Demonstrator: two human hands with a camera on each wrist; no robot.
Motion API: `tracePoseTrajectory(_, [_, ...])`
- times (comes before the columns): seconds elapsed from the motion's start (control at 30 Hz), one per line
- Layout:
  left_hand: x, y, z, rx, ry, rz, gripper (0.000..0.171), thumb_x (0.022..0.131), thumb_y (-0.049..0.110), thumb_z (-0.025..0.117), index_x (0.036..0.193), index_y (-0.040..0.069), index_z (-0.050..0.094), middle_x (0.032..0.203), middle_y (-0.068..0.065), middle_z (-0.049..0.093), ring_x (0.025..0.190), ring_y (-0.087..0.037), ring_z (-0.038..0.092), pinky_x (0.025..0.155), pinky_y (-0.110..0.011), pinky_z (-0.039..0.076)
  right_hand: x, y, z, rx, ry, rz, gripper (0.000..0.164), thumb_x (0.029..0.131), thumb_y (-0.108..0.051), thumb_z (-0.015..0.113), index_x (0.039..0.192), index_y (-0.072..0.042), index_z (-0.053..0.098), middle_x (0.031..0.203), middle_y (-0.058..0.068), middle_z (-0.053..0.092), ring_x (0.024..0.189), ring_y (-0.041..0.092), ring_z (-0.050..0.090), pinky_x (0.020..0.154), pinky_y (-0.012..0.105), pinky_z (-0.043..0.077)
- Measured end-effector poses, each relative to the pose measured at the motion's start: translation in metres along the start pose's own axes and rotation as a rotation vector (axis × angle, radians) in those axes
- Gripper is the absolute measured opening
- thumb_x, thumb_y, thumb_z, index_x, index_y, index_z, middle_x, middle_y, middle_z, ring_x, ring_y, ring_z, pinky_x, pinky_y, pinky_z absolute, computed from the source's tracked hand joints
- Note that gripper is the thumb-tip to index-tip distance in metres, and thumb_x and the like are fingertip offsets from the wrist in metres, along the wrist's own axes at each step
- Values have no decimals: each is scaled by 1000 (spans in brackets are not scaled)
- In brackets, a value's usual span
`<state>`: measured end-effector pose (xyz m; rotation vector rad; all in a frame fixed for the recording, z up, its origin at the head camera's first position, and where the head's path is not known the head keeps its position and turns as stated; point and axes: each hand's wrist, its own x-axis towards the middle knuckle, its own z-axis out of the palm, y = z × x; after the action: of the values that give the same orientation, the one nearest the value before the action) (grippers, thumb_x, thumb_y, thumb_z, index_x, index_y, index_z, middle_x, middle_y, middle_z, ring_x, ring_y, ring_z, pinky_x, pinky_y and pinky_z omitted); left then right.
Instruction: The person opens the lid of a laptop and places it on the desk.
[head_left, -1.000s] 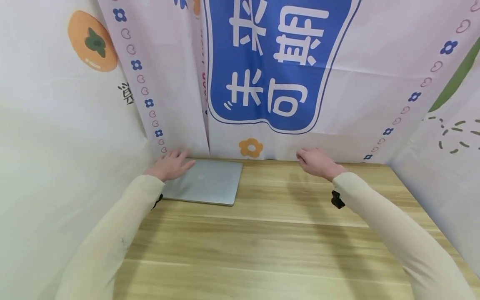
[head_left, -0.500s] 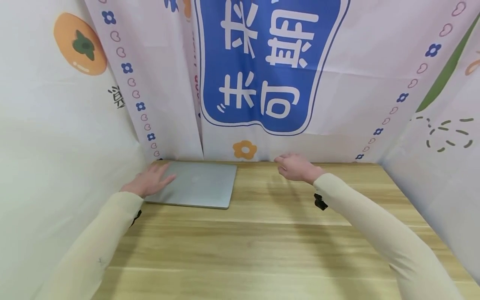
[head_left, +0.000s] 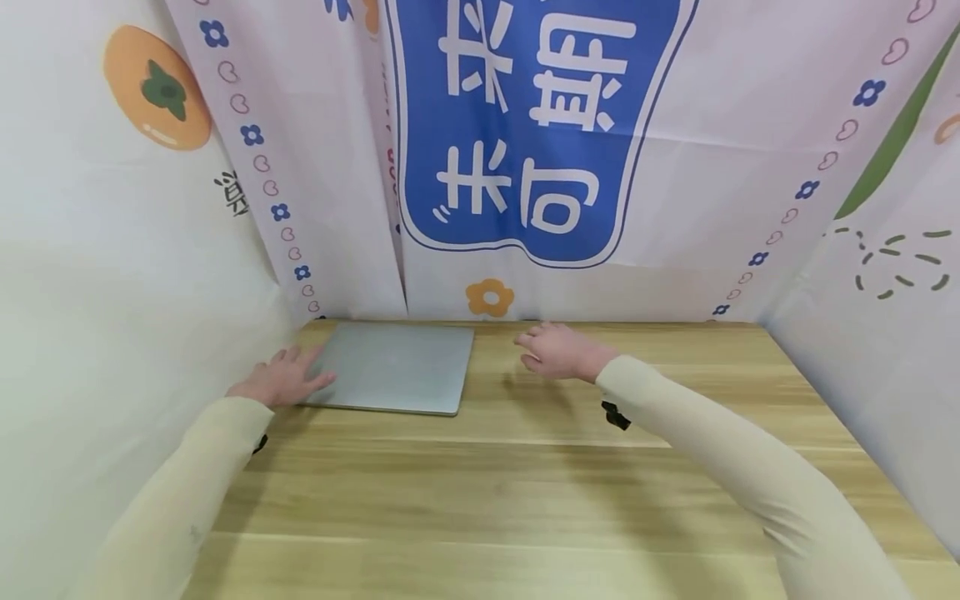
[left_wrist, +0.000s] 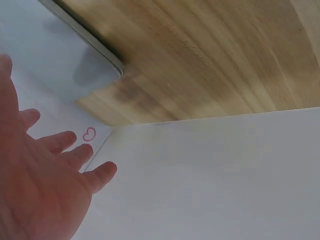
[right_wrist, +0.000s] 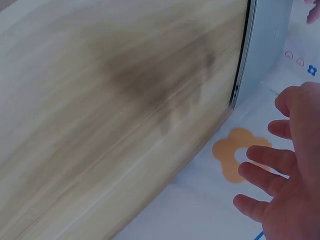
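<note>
A closed silver laptop (head_left: 397,367) lies flat at the back left of the wooden table, near the rear cloth. Over its left edge is my left hand (head_left: 279,379), fingers spread and holding nothing. In the left wrist view, the left hand (left_wrist: 45,185) shows loosely parted fingers, with a gap between them and the laptop's corner (left_wrist: 100,65). To the right of the laptop, my right hand (head_left: 562,352) hovers above the table with its fingers relaxed. The right wrist view has the right hand (right_wrist: 295,175) apart from the laptop's side edge (right_wrist: 245,55), nothing in its grasp.
The wooden table (head_left: 480,500) runs up to a printed cloth (head_left: 720,200) hanging at the back. White cloth walls stand close on the left (head_left: 90,317) and the right (head_left: 885,367).
My right hand has moved left and lower, closer to the laptop. The left hand has shifted from over the laptop's back left part toward its left edge. The laptop stays put.
</note>
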<state>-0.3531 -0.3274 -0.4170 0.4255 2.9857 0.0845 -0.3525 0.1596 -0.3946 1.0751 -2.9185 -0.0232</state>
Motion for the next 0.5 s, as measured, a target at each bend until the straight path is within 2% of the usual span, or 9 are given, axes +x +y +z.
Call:
tracePoseTrajectory(0.13, [1,-1,1,-25,-20,-7,86,99,63,34,156,2,16,153,-41,16,137,-63,20,105,-77,24,7,-15,0,11,-51,-12,45,103,-30,46,142,-8,50,141,14,57,131,35,51,111,50,40])
tracePoseTrajectory(0.23, [3,-2,0,-61,-40,-10,86,99,64,32,156,1,14,153,-42,14,136,-64,21,105,-76,25,13,-25,2,11,-56,-27,45,103,-30,47,141,-8,51,140,13,58,131,33,52,112,46,41])
tracePoseTrajectory(0.5, [5,-12,-1,-86,-78,-52,83,102,57,32,152,-9,17,149,-43,22,134,-63,25,107,-74,25,38,-52,19,-77,-66,-91,44,103,-38,47,137,-12,55,133,8,63,124,26,59,109,40,45])
